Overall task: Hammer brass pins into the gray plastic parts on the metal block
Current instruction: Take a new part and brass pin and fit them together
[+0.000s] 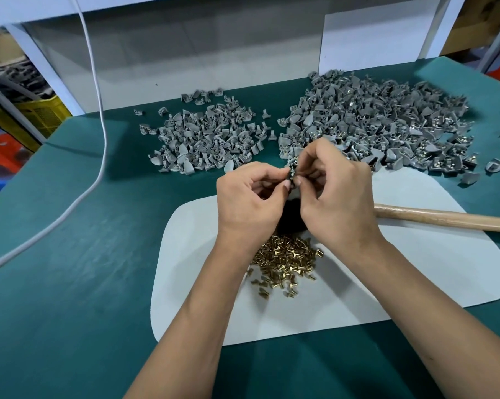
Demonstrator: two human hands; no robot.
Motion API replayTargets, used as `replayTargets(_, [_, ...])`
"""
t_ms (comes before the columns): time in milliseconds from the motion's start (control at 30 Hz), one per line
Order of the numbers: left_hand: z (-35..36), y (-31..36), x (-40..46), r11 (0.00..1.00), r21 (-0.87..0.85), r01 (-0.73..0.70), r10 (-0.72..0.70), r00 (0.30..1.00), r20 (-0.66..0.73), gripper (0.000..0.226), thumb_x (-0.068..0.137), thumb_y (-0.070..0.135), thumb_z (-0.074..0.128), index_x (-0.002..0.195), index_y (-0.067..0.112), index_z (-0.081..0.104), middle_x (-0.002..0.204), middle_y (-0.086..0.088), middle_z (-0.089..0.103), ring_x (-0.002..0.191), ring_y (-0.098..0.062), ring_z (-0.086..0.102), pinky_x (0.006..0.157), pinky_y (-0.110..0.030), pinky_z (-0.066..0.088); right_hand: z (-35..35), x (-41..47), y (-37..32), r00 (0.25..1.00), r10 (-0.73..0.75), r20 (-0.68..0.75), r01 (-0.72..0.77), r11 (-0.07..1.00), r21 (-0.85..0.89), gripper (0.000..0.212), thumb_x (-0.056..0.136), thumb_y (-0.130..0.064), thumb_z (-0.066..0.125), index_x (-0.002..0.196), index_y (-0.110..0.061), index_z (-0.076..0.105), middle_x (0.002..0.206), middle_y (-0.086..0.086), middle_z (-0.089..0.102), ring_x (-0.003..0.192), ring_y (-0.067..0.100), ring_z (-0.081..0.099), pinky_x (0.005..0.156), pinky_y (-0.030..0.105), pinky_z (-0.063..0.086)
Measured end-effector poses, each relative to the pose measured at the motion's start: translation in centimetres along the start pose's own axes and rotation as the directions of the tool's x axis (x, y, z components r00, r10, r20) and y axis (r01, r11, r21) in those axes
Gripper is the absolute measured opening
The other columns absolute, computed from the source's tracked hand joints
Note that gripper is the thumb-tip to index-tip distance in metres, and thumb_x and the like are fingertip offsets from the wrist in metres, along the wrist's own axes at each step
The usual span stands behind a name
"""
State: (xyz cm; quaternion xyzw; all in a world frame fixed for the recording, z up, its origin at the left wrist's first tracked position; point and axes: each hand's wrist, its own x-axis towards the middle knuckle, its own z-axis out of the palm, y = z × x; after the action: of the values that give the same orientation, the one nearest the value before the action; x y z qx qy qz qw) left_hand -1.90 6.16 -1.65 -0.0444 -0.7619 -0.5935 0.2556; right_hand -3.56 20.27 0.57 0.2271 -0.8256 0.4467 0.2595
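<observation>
Brass pins (284, 262) lie in a loose heap on the white mat (415, 283), just below the person's wrists, within easy reach.

Both hands are raised over the mat, fingertips meeting. The left hand (250, 194) and the right hand (333, 188) together pinch one small gray plastic part (292, 168) between thumbs and forefingers. Whether a pin is already seated in it cannot be told; the part is mostly covered by the fingers.

Progress, judged from the layout: two heaps of gray parts sit on the green table (70, 283). The right-hand heap (372, 122) is the larger, and several pieces in it show a glint of metal, so these are probably finished. The left-hand heap (205, 139) shows no such glint and is probably stock still to do. Much work remains.

The hammer is idle: only its wooden handle (444, 218) shows, lying on the mat beside the right wrist, untouched. Its head is hidden behind the right hand.

The metal block is not plainly visible. A dark shape (290, 214) between the hands may be it; cannot confirm.

A white cable (99, 110) hangs at the left, running out of view.
</observation>
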Motion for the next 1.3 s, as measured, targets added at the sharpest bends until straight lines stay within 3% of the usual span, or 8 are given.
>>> replayTargets(233, [-0.3, -0.1, 0.2, 0.999, -0.040, 0.007, -0.003, 0.997, 0.082, 0.024, 0.080, -0.003, 0.082, 0.102, 0.006, 0.076, 0.098, -0.012, 0.075, 0.088, -0.020, 0.076, 0.086, -0.039, 0.062, -0.3, 0.2, 0.7, 0.998, 0.060, -0.028, -0.058, 0.995, 0.085, 0.024, 0.084, 0.001, 0.076, 0.096, -0.013, 0.061, 0.083, -0.006, 0.069, 0.083, 0.003, 0.069, 0.076, 0.016, 0.056])
replayTargets(333, [-0.5, 0.0, 0.3, 0.999, -0.054, 0.002, 0.004, 0.994, 0.108, 0.028, 0.078, -0.005, 0.083, 0.103, 0.006, 0.075, 0.098, -0.011, 0.075, 0.087, -0.019, 0.076, 0.084, -0.033, 0.061, -0.3, 0.2, 0.9, 0.999, 0.034, 0.002, -0.034, 0.994, 0.101, 0.023, 0.084, -0.001, 0.076, 0.098, -0.012, 0.062, 0.086, -0.006, 0.071, 0.085, 0.003, 0.070, 0.078, 0.018, 0.057])
replayTargets(500, [-0.9, 0.2, 0.4, 0.997, -0.075, -0.007, 0.016, 0.993, 0.116, 0.028, 0.078, -0.001, 0.085, 0.102, 0.010, 0.076, 0.097, -0.007, 0.078, 0.088, -0.020, 0.076, 0.085, -0.035, 0.061, -0.8, 0.1, 1.6, 0.999, -0.017, 0.032, 0.012, 0.990, 0.139, 0.022, 0.086, -0.004, 0.078, 0.102, -0.014, 0.068, 0.091, -0.008, 0.073, 0.088, 0.005, 0.072, 0.083, 0.026, 0.060])
replayTargets(767, [-1.2, 0.4, 0.5, 0.997, -0.071, 0.001, 0.009, 0.990, 0.142, 0.026, 0.081, 0.002, 0.083, 0.105, 0.007, 0.076, 0.099, -0.005, 0.078, 0.093, -0.020, 0.075, 0.089, -0.033, 0.060, -1.1, 0.4, 2.0, 0.983, -0.181, 0.004, 0.181, 0.983, -0.012, 0.006, 0.090, -0.007, 0.075, 0.096, -0.008, 0.078, 0.093, 0.000, 0.074, 0.087, 0.010, 0.067, 0.083, 0.025, 0.055])
replayTargets(900, [-1.4, 0.6, 0.5, 0.996, -0.090, 0.006, 0.007, 0.989, 0.146, 0.026, 0.087, 0.008, 0.079, 0.112, 0.004, 0.076, 0.102, -0.006, 0.078, 0.095, -0.020, 0.076, 0.090, -0.039, 0.061, -1.1, 0.3, 1.8, 0.981, -0.192, 0.018, 0.192, 0.981, -0.011, 0.006, 0.095, -0.005, 0.069, 0.097, -0.004, 0.074, 0.092, 0.003, 0.070, 0.087, 0.013, 0.063, 0.081, 0.023, 0.051])
replayTargets(1033, [-1.4, 0.7, 0.6, 0.991, -0.127, 0.030, -0.011, 0.988, 0.153, 0.036, 0.081, -0.001, 0.082, 0.115, 0.008, 0.075, 0.103, -0.007, 0.079, 0.093, -0.023, 0.076, 0.089, -0.035, 0.060, -1.0, 0.2, 1.6, 0.989, -0.146, 0.025, 0.146, 0.989, 0.001, 0.005, 0.094, -0.004, 0.069, 0.097, -0.004, 0.073, 0.091, 0.003, 0.069, 0.086, 0.013, 0.062, 0.080, 0.017, 0.048])
replayTargets(1300, [-1.6, 0.3, 0.7, 0.978, -0.203, 0.050, -0.015, 0.985, 0.171, 0.031, 0.080, -0.002, 0.082, 0.110, 0.002, 0.074, 0.087, -0.016, 0.077, 0.079, -0.027, 0.075, 0.082, -0.040, 0.063, -1.2, 0.3, 1.6, 0.987, -0.144, 0.064, 0.143, 0.990, 0.015, 0.005, 0.093, -0.004, 0.071, 0.096, -0.003, 0.074, 0.090, 0.004, 0.072, 0.084, 0.012, 0.063, 0.079, 0.017, 0.049])
